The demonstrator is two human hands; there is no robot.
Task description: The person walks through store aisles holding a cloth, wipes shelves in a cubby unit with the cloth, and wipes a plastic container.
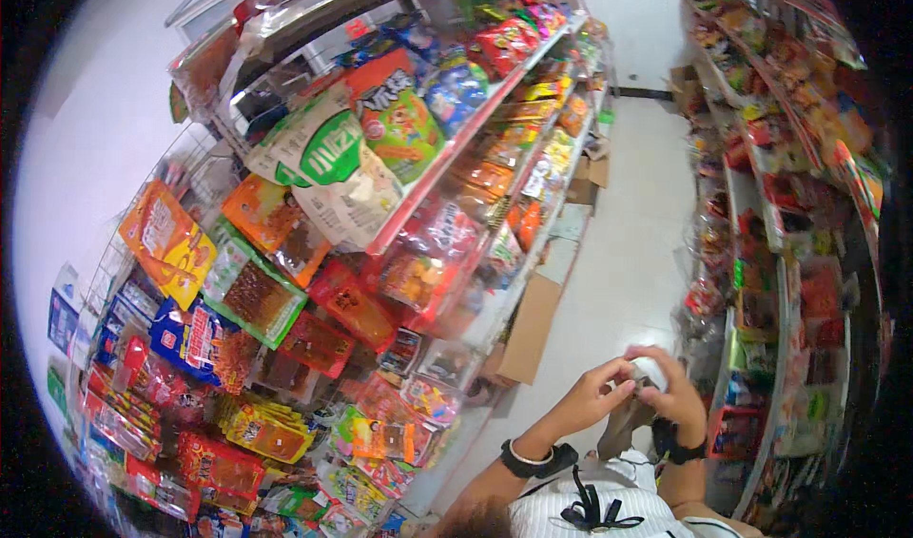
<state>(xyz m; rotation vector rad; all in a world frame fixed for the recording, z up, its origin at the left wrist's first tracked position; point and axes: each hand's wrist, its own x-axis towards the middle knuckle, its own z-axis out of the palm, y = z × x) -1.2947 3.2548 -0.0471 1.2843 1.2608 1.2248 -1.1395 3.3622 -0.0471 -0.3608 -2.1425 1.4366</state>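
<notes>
My left hand [599,390] and my right hand [674,394] meet low in front of my body, above the floor of a shop aisle. Between them is a small white object [650,371], partly covered by the fingers; its kind cannot be told. My right hand curves around its far side. The thumb and fingers of my left hand come together at its near edge. Both wrists wear dark bands, and a light bracelet [533,459] circles the left one.
Snack shelves [428,203] full of colourful packets rise on the left, with hanging packets [257,292] at their end. A second stocked shelf [777,253] lines the right side. A cardboard box [529,331] stands by the left shelf's foot, beside the pale tiled floor [624,238].
</notes>
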